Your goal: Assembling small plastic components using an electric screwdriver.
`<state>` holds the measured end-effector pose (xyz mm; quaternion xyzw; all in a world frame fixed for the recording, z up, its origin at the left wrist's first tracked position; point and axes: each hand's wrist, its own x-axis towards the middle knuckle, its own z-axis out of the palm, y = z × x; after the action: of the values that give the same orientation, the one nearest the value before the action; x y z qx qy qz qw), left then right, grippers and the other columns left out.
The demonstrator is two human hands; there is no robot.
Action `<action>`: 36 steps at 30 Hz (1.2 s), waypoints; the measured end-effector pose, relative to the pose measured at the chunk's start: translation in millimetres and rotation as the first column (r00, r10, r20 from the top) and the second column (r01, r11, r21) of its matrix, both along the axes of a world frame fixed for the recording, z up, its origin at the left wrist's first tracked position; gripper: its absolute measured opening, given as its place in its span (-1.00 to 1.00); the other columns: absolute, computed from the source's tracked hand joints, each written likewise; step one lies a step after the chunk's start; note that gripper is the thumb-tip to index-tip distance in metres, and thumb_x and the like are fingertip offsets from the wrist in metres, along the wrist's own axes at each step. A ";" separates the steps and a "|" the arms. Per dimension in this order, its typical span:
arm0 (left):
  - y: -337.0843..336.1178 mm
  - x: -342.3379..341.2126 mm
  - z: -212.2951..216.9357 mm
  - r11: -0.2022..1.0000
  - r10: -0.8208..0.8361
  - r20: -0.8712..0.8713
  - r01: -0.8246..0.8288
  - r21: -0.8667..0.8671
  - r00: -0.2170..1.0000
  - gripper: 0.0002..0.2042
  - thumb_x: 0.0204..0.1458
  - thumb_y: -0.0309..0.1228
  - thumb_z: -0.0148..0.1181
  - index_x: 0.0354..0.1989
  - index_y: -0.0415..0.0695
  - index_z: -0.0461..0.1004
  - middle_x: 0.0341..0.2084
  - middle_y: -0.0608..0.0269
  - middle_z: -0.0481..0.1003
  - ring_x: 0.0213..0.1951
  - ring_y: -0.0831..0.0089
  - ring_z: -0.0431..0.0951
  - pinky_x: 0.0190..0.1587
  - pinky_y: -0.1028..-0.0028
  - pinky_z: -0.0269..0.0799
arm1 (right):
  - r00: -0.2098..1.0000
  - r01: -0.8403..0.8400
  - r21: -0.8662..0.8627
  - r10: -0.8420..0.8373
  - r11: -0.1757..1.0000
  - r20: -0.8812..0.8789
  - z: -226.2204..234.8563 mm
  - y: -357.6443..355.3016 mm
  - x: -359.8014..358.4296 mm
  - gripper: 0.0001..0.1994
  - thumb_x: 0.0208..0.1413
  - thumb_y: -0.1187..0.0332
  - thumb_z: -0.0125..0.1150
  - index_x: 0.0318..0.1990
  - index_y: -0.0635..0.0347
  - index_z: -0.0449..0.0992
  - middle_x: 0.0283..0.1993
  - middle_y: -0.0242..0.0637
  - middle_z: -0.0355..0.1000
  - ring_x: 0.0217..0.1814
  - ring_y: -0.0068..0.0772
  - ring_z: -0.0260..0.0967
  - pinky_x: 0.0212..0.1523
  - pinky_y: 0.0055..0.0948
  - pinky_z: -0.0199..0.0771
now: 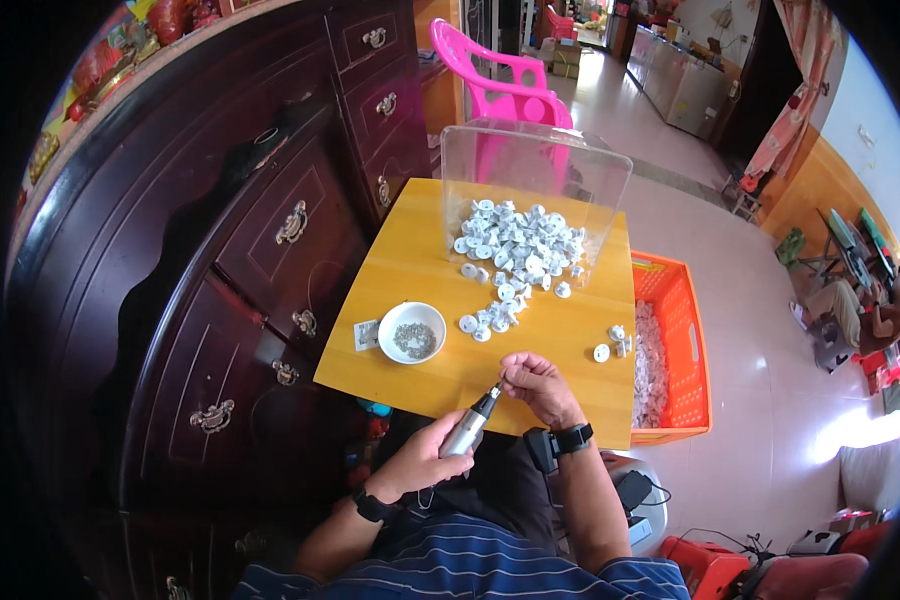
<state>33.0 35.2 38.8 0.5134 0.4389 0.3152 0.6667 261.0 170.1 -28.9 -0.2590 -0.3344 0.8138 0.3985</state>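
Note:
My left hand [422, 462] is closed round a silver electric screwdriver [462, 434] with a black nose, tilted up toward the right. At its tip, my right hand [542, 388] has its fingers pinched together; whatever lies between them is too small to make out. Both hands are over the near edge of a yellow wooden table [390, 262]. To their left stands a white bowl [389, 320] of small metal pieces that look like screws. Beyond them, small white plastic parts [526, 245] spill from a clear plastic bin [452, 160] lying on its side. Several more parts [618, 343] sit near the right edge.
An orange crate [692, 350] holding many pale pieces stands on the floor against the table's right side. Dark wooden drawers [270, 240] border the left. A pink plastic chair [470, 70] is behind the table. At far right a person [860, 310] sits.

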 end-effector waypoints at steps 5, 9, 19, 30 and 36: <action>-1.9 3.2 -19.3 0.946 0.131 -0.211 -0.058 0.319 0.969 -0.36 0.07 -0.50 0.26 0.36 -0.23 0.20 -0.25 0.22 0.52 -0.28 0.50 0.60 -0.15 0.46 0.52 | 0.991 0.011 -0.009 -0.010 1.000 0.132 2.1 0.8 -2.8 -0.83 0.27 0.45 0.26 -0.01 0.17 0.56 -0.21 -0.41 0.56 -0.23 -0.57 0.51 -0.17 -0.59 0.54; 1.4 3.8 -8.7 0.963 0.117 -0.189 -0.066 0.260 0.975 -0.34 0.04 -0.47 0.29 0.36 -0.23 0.21 -0.21 0.14 0.54 -0.22 0.39 0.61 -0.08 0.39 0.53 | 0.992 0.022 0.000 -0.022 1.000 0.126 0.4 2.7 -2.3 -0.77 0.27 0.42 0.27 0.06 0.15 0.54 -0.15 -0.39 0.58 -0.20 -0.59 0.54 -0.16 -0.60 0.57; 6.2 -2.8 -23.1 0.963 0.182 -0.092 -0.159 0.217 0.979 -0.35 0.04 -0.48 0.28 0.35 -0.29 0.21 -0.25 0.18 0.54 -0.21 0.47 0.57 -0.04 0.42 0.50 | 0.947 0.200 -0.025 -0.187 0.979 0.263 4.3 43.4 -9.9 -0.61 0.26 0.34 0.28 0.21 0.16 0.42 -0.03 -0.30 0.57 -0.24 -0.53 0.55 -0.19 -0.53 0.57; 7.3 -10.6 -19.7 0.971 0.139 -0.112 -0.113 0.212 0.984 -0.34 0.08 -0.53 0.26 0.39 -0.25 0.17 -0.24 0.29 0.48 -0.23 0.60 0.49 -0.16 0.54 0.48 | 0.132 -0.158 0.647 -0.633 0.746 0.763 -10.7 83.3 -33.4 -0.69 0.07 0.21 0.31 -0.04 0.05 0.65 -0.26 -0.10 0.63 -0.19 -0.01 0.59 -0.13 -0.08 0.58; 5.8 -12.4 -18.5 0.970 0.146 -0.099 -0.122 0.211 0.984 -0.33 0.08 -0.52 0.27 0.40 -0.25 0.16 -0.22 0.29 0.48 -0.21 0.60 0.49 -0.13 0.53 0.48 | 0.545 0.064 0.480 -0.434 0.875 0.717 0.3 71.0 -24.6 -0.74 0.22 0.38 0.17 0.03 0.17 0.59 -0.29 -0.21 0.61 -0.29 -0.39 0.57 -0.24 -0.37 0.58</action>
<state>20.6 41.0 20.3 0.5653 0.4751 0.3731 0.5617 236.4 241.1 -28.6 -0.5586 -0.5948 0.4522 0.3601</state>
